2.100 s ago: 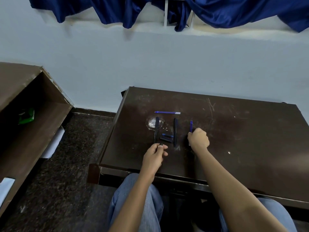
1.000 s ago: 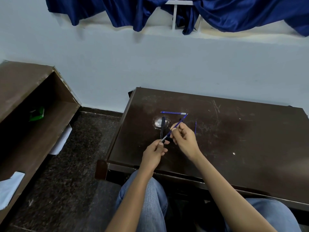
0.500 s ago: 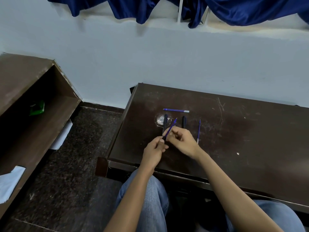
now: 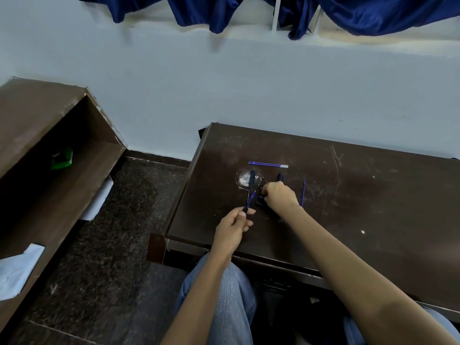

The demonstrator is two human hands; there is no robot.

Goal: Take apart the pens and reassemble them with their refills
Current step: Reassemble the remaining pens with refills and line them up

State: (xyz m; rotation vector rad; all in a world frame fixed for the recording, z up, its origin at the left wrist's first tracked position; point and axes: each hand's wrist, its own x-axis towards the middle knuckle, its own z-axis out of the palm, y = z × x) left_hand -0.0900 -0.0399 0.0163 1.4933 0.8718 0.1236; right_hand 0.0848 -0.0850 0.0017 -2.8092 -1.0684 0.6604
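On the dark wooden desk [image 4: 373, 220], my left hand [image 4: 232, 226] pinches a dark pen barrel [image 4: 246, 209] with a blue refill [image 4: 252, 196] sticking out of its far end. My right hand [image 4: 280, 196] lies knuckles-up on the desk just right of it. Its fingers are curled over small dark pen pieces [image 4: 260, 200]; I cannot see whether it grips any. One black pen body [image 4: 252, 179] lies on a pale scuff. A second black pen body [image 4: 280, 176] pokes out behind my right hand. Two loose blue refills lie on the desk: one [image 4: 268, 165] crosswise at the back, one [image 4: 303, 192] lengthwise to the right.
The desk's left edge [image 4: 184, 195] drops to a dark speckled floor. A brown open cabinet [image 4: 49, 170] with a green object [image 4: 62, 159] inside stands at the left. The wall and blue curtains [image 4: 373, 13] are beyond the desk. My knees in jeans are under the front edge.
My right hand has let go of the blue refill, which now sits in the barrel held by my left hand. It has dropped onto the small pieces on the desk.
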